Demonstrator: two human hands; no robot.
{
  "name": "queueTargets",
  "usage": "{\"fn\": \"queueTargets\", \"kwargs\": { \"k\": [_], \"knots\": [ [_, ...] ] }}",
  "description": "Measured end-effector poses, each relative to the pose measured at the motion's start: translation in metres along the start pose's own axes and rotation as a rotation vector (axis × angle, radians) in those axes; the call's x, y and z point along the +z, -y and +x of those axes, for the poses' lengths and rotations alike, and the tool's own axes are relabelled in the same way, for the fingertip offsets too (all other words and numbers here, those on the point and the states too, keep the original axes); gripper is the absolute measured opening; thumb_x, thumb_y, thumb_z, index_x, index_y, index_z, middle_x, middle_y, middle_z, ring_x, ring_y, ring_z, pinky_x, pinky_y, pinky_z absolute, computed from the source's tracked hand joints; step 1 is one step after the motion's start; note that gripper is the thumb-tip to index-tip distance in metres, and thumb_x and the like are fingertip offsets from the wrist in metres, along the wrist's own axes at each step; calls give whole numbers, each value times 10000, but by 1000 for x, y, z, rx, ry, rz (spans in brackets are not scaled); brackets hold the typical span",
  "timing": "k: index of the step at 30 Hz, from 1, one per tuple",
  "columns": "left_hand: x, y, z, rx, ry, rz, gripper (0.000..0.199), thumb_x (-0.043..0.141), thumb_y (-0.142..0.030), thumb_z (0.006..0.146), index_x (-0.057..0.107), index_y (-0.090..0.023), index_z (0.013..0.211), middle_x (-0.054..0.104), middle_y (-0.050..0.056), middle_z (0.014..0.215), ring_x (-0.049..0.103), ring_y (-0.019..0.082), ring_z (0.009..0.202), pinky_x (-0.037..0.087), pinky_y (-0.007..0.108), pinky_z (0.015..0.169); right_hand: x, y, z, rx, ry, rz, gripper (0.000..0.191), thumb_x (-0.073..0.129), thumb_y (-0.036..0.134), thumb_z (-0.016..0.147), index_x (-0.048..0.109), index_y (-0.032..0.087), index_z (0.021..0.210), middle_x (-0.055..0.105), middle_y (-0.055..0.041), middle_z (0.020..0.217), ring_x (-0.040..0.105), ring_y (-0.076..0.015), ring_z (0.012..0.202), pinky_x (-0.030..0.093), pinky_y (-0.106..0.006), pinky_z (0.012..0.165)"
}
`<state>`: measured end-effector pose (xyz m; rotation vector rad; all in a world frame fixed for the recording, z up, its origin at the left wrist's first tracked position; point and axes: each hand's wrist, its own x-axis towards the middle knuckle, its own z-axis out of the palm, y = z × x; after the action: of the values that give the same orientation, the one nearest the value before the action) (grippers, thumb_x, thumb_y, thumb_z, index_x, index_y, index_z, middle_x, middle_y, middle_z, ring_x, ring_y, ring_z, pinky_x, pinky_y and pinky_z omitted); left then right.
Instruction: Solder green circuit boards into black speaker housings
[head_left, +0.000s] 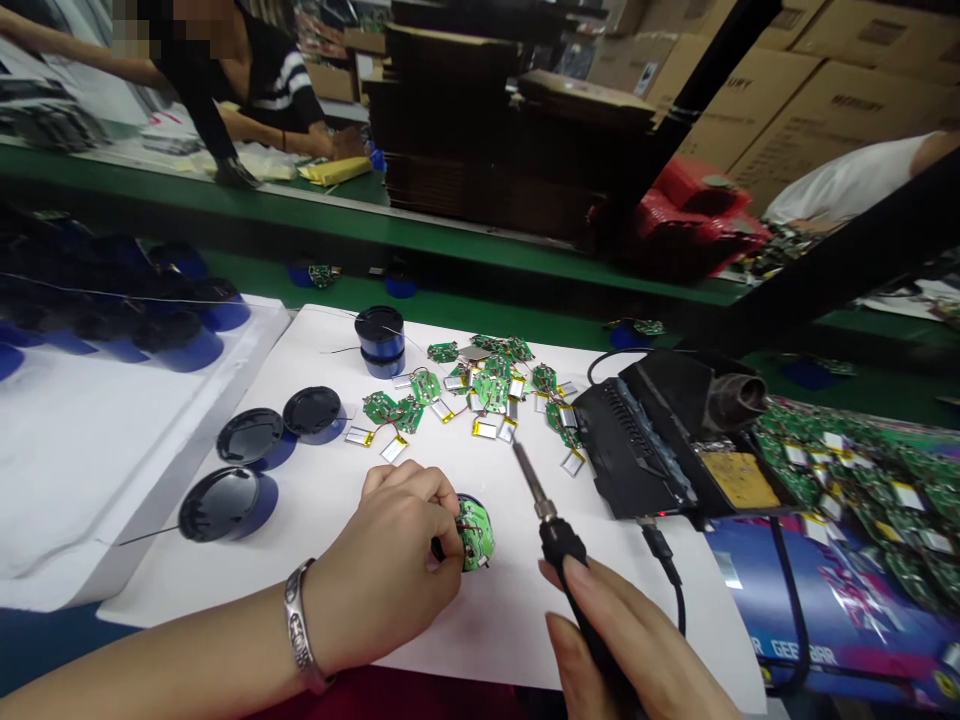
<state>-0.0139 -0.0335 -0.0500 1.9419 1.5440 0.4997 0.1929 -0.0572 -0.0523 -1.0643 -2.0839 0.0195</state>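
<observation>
My left hand (394, 560), a silver bracelet (298, 625) on its wrist, is closed at the left edge of a green circuit board (478, 532). The board seems to sit in a dark round housing, mostly hidden by my fingers. In my right hand (637, 640) is a soldering iron (559, 540), its tip pointing up and left, apart from the board. Beyond both hands lies a loose pile of green circuit boards (491, 382) wired to small silver batteries (484, 428).
Black round housings (220, 505) lie at left, with two stacked (379, 342) behind. A black soldering station (637, 440) with a yellow sponge (739, 480) stands right. More boards (885, 500) are heaped far right. Across the green conveyor (480, 235) sits another person (262, 80).
</observation>
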Motion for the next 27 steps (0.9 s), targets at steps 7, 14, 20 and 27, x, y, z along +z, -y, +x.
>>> {"fn": "queueTargets", "kwargs": {
  "k": [7, 14, 20, 27],
  "knots": [
    [-1, 1, -1, -26, -16, -34, 208, 612, -50, 674, 696, -222, 595, 653, -3, 872, 573, 193, 912, 355, 426, 916, 35, -17, -11, -181, 75, 161, 375, 496, 44, 922, 577, 156, 1271, 734, -89, 1023, 705, -163, 929, 603, -251, 752],
    [0, 4, -9, 30, -23, -74, 222, 573, -103, 804, 674, -221, 645, 645, 1, 938, 568, 196, 967, 348, 426, 926, 43, -15, -16, -174, 51, 124, 352, 479, 67, 940, 567, 159, 1268, 734, -85, 1004, 709, -173, 893, 607, -259, 710],
    [11, 7, -15, 50, -185, -58, 172, 580, -90, 759, 653, -218, 669, 646, 11, 962, 566, 227, 1006, 329, 438, 881, 44, -11, -14, -141, 20, 149, 355, 472, 65, 927, 551, 151, 1262, 740, -67, 937, 702, -150, 813, 598, -233, 694],
    [21, 7, -21, 114, -335, 10, 143, 568, -63, 747, 603, -198, 715, 629, 44, 1044, 514, 265, 1089, 315, 473, 914, 45, -9, -13, -93, 79, 161, 361, 467, 58, 912, 514, 129, 1263, 714, -41, 801, 705, -168, 758, 612, -262, 669]
  ]
}}
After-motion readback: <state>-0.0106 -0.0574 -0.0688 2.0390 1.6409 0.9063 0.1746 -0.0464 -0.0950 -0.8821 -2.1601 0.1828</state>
